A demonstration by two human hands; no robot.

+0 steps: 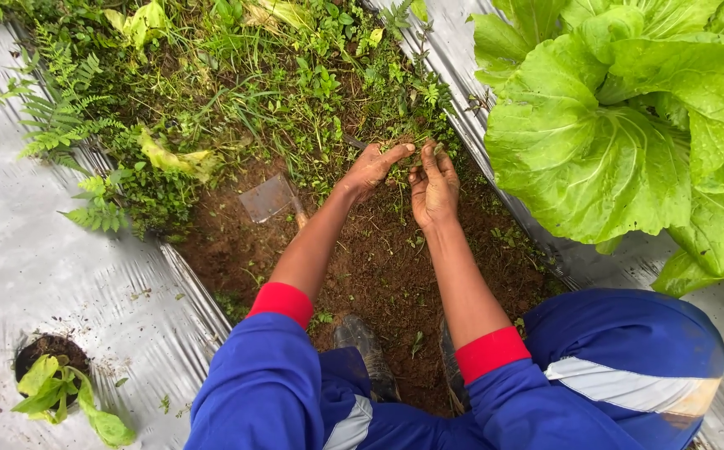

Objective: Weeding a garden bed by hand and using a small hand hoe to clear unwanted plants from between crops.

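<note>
Both hands meet at the near edge of the weeds (329,92) that fill the far half of a soil furrow (379,267) running between two sheets of silver plastic mulch (37,267). The left hand (370,171) has its fingers curled, thumb and fingertips pinched on a small tuft of green at ground level — low on the stems, a grip that suits pulling roots and all. The right hand (434,187) lies just beside it, fingers bent down into the same tuft; whether it has closed on stems I cannot tell. The soil nearer the person's boots (366,354) is mostly bare brown. A flat metal blade (269,198) lies on the dirt left of the forearm, within reach but untouched. Large leafy cabbage (629,125) overhangs the right mulch sheet, and a small seedling (58,392) sits in a hole in the left one.
</note>
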